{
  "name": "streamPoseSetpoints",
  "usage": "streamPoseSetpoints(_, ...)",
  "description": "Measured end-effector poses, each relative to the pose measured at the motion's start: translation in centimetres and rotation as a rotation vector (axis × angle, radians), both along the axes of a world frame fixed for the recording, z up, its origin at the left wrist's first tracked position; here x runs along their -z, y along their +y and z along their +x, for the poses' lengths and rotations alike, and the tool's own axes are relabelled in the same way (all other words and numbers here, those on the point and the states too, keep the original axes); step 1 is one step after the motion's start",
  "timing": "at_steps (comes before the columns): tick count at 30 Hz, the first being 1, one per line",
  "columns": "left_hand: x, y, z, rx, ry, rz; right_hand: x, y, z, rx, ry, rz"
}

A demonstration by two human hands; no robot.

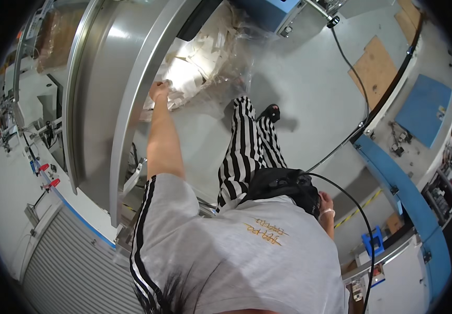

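Observation:
My left arm reaches forward to a large clear plastic bag filled with white and cream scraps that look like paper or film. At the bag's near left edge, beside a metal rail, is my left hand. Its fingers are drawn together near a pale piece, and what they hold, if anything, I cannot make out. My right hand hangs low at my right side, against the black bag at my waist. A white band circles that wrist. Its fingers are partly hidden.
A curved-looking metal rail and a steel panel stand to my left. Ahead is a blue machine box. A black cable runs down on the right. Brown cardboard lies on the floor; a blue-edged bench stands right.

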State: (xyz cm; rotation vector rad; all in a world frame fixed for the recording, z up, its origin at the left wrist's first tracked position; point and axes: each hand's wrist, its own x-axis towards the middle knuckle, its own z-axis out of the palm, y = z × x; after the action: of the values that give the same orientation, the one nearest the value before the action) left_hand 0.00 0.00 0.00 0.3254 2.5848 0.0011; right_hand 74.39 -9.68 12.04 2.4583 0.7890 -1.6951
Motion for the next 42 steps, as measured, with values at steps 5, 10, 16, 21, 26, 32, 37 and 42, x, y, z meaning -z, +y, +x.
streamPoseSetpoints(5, -1.1, -1.7, -1.4, -0.085, 0.039, 0.005, 0.6, 5.4, -2.8, 0.001, 0.142, 0.114)
streamPoseSetpoints(10, -5.2, -4.2, 2.8, 0.012, 0.328, 0.017, 1.4, 8.1, -4.9, -0.145, 0.156, 0.104)
streamPoseSetpoints(16, -9.2, -6.1, 6.2, -0.114, 0.366, 0.084, 0.2, 12.0, -8.3, -0.551, 0.154, 0.173)
streamPoseSetpoints(21, -11.3, -4.9, 11.7, -0.555, -0.274, 0.988, 0.5, 15.9, -10.7, -0.435, 0.238, 0.466)
streamPoseSetpoints(26, -20.3, 0.1, 19.5, -0.502, -0.784, 1.363, -5.2, 22.5, -19.6, -0.384, 0.502, 0.75)
streamPoseSetpoints(32, -27.7, 5.6, 23.9, -0.296, -1.072, 1.396, -17.7, 25.3, -29.8, -0.671, 0.619, 1.275)
streamPoseSetpoints(37, -31.1, 8.5, 26.1, -0.167, -1.137, 1.379, -22.5, 25.2, -31.6, -0.713, 0.646, 1.281)
streamPoseSetpoints(42, -34.1, 11.0, 27.4, -0.106, -1.394, 1.478, -25.0, 25.8, -31.8, -0.689, 0.642, 1.33)
